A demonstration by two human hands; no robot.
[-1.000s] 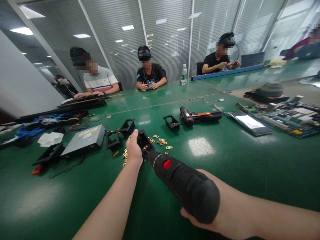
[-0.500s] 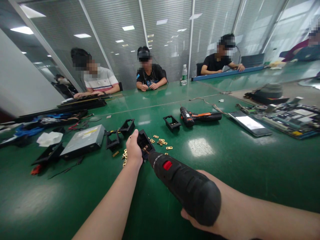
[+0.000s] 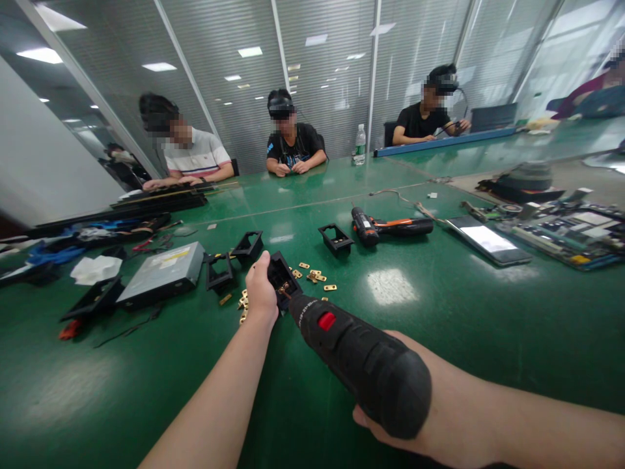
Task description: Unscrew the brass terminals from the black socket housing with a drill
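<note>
My left hand (image 3: 262, 286) is closed around the left side of a black plastic frame (image 3: 282, 268), holding it tilted over the table. Brass-coloured parts show inside the frame. A black cordless drill (image 3: 361, 365) with a red switch on top is in my right hand (image 3: 390, 430); the drill's body hides most of those fingers. Its bit points into the frame at the brass parts; whether it touches a screw I cannot tell. Small brass plates (image 3: 315, 276) lie scattered on both sides of the frame.
More black frames (image 3: 247, 246) stand around my left hand. A second drill (image 3: 390, 227) lies beyond, beside a phone (image 3: 488, 241) and circuit boards (image 3: 581, 234). On the left is a silver disc drive (image 3: 163, 273). Several people sit across the green table (image 3: 312, 195).
My hands, the frame and the drill hold nearly the same position. Across the table at the right, a person's hand has risen from the blue bar, holding a dark cable-like thing.
</note>
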